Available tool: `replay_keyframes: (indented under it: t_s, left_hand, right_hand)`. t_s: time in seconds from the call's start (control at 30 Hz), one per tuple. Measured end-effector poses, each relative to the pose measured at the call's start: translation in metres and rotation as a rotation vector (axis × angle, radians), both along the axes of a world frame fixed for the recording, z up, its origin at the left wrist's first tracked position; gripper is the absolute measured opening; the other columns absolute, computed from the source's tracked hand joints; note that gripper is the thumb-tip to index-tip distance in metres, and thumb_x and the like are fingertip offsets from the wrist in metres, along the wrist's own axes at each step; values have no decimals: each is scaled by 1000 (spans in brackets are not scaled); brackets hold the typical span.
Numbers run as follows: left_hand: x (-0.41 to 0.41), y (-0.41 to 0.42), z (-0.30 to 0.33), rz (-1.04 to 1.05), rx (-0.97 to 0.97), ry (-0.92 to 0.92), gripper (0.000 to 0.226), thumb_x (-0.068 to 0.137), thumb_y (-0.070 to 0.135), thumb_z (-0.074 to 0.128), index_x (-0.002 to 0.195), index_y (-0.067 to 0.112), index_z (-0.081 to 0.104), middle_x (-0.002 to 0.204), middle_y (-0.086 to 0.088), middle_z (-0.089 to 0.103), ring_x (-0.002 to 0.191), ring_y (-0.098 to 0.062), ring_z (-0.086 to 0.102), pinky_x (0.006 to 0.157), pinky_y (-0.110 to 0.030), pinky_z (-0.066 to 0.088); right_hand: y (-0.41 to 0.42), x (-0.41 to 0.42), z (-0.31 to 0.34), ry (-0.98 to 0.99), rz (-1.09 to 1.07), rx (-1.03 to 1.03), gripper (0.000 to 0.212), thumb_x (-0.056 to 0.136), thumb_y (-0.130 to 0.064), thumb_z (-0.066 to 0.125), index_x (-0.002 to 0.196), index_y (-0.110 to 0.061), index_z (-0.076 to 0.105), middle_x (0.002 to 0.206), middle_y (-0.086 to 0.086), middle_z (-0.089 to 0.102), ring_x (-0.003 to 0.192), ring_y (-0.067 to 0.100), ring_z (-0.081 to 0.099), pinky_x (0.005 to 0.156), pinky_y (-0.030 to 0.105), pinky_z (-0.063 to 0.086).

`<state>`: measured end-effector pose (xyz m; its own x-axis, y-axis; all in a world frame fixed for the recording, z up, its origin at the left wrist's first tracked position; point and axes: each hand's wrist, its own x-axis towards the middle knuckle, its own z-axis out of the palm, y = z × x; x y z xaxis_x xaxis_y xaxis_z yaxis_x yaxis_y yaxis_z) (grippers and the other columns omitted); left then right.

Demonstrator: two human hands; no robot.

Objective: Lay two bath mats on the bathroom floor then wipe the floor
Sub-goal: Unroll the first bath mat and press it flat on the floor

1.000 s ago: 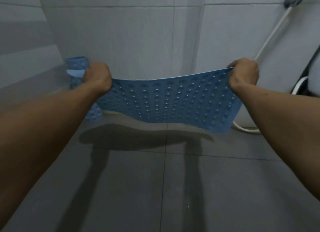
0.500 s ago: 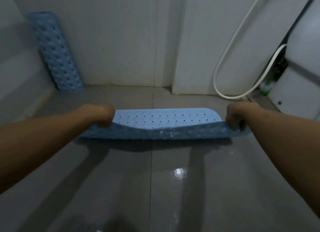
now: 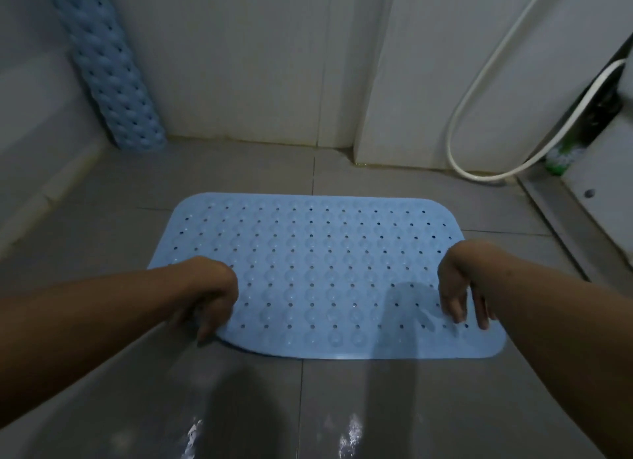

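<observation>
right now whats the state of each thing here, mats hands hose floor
flat bath mat: unrolled, lying flat on the floor
rolled bath mat: rolled up, leaning in the left corner
left hand: fingers curled at the mat's near left corner, grip unclear
right hand: open, fingertips on the mat's near right edge
shower hose: hanging in a loop by the wall
floor: wet patches shining near the camera

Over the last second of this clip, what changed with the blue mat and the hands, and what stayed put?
The blue mat went from hanging stretched in the air down to lying spread flat on the floor tiles. The right hand has opened, its fingers resting on top; the left hand is curled at the near corner, grip unclear. The rolled second mat still leans in the corner; the shower hose is unchanged.
</observation>
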<state>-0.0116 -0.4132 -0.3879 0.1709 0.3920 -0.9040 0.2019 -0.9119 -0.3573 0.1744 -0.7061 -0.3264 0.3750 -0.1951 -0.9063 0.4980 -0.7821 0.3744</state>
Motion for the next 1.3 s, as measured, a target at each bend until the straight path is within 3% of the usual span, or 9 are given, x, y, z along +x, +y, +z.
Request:
replay_keyframes:
  t_s: [0.03,0.1,0.17,0.2,0.3,0.37,0.47,0.73,1.3]
  left_hand:
    - [0,0,4,118,-45,18,80,83,16,73,147,-2,29,155,-23,18,123,-40,52,82,-39,55]
    - [6,4,8,263,-79,-62,85,80,25,74,147,0,30,154,-22,22,118,-40,58,85,-40,56]
    - [13,3,9,246,-64,-293,71,88,41,62,143,2,39,150,-18,35,109,-34,64,93,-40,53]
    - [17,1,5,231,-34,-437,72,93,48,52,145,2,35,152,-18,33,114,-35,61,98,-42,50]
    - [28,-7,-19,244,45,-754,87,92,69,26,154,16,-5,161,-16,-6,146,-38,14,116,-54,18]
    - [36,-14,-40,318,-10,-810,87,89,74,17,151,25,-19,158,-9,-27,148,-35,-9,117,-58,2]
    - [44,-23,-72,446,-56,-901,83,87,76,9,149,31,-23,153,-4,-37,145,-32,-25,114,-58,-12]
    - [59,-13,-104,330,56,-1147,76,88,72,6,149,35,-21,156,-3,-32,145,-30,-26,113,-54,-19]
    - [95,-9,-102,352,121,-1061,79,85,76,3,149,37,-21,157,-1,-29,146,-27,-24,115,-54,-16]
  right_hand:
    - [7,3,-3,-43,-4,61,50,94,-15,63,141,-5,49,142,8,53,109,23,65,89,33,52]
    - [17,15,-18,-258,92,284,41,89,-21,66,126,-6,62,126,9,64,99,25,67,92,41,55]
    - [30,23,-36,-466,203,546,43,92,-28,59,132,-12,58,136,14,56,121,31,56,103,43,47]
    - [36,24,-46,-503,185,660,51,94,-34,54,142,-18,48,147,14,45,133,33,44,109,45,40]
    - [51,18,-76,-467,103,808,67,96,-59,37,155,-38,14,165,4,3,151,33,2,119,59,12]
    - [57,10,-100,-439,82,805,68,94,-70,22,153,-46,-3,163,-3,-19,149,32,-18,116,65,-3]
    - [58,-5,-133,-487,26,852,67,91,-73,6,148,-49,-19,157,-3,-35,144,34,-31,111,70,-12]
    - [62,-12,-165,-812,9,967,67,88,-74,-5,149,-48,-19,159,-3,-29,145,32,-30,111,67,-15]
    - [66,20,-168,-832,4,1033,67,90,-71,-2,151,-45,-15,161,0,-25,146,34,-26,109,69,-15]
